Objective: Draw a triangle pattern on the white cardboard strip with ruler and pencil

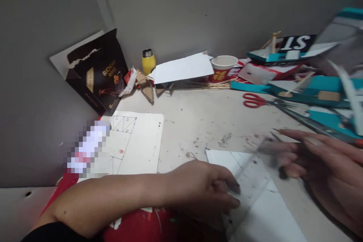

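Aligning the clear ruler (251,181) on paper (275,215) seems in hand, next needing steadiness: left hand (210,187), nine o'clock, apparently pinches it; right hand (326,162), three o'clock, grip unclear

Qty: 2 hands (205,185) (331,166), 1 ruler (252,185), 1 cup (219,72), 1 btl. (148,62), 1 dark box (99,77), sev. sticks (217,87) (exact no. unclear).

A transparent ruler (250,183) (somewhat blurred) slants across white paper (276,213) bearing thin lines.
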`<action>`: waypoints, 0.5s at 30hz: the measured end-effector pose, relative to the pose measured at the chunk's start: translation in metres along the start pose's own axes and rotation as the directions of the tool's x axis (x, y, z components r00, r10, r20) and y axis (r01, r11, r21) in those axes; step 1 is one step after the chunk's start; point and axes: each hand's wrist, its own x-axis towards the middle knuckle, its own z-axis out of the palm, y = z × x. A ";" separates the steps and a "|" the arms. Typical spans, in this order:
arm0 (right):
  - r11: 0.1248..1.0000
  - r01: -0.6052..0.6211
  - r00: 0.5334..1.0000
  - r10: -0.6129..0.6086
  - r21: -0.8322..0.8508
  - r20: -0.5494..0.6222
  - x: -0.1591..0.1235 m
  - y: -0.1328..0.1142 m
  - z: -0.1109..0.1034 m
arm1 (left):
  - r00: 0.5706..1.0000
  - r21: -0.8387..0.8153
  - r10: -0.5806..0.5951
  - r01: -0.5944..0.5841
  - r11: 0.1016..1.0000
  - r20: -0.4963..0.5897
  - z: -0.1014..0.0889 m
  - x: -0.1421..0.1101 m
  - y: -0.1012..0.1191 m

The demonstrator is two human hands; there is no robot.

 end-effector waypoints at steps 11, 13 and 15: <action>0.987 0.158 0.980 -0.161 0.030 0.121 0.002 -0.001 -0.008 | 0.999 0.029 -0.030 0.031 0.999 -0.045 -0.028 0.003 0.012; 0.986 0.158 0.979 -0.162 0.044 0.122 0.002 -0.001 -0.008 | 0.997 0.051 -0.005 0.009 0.999 -0.083 -0.032 0.004 0.010; 0.986 0.159 0.978 -0.164 0.054 0.129 0.002 -0.001 -0.008 | 0.992 0.081 -0.003 0.013 0.997 -0.128 -0.036 0.005 0.008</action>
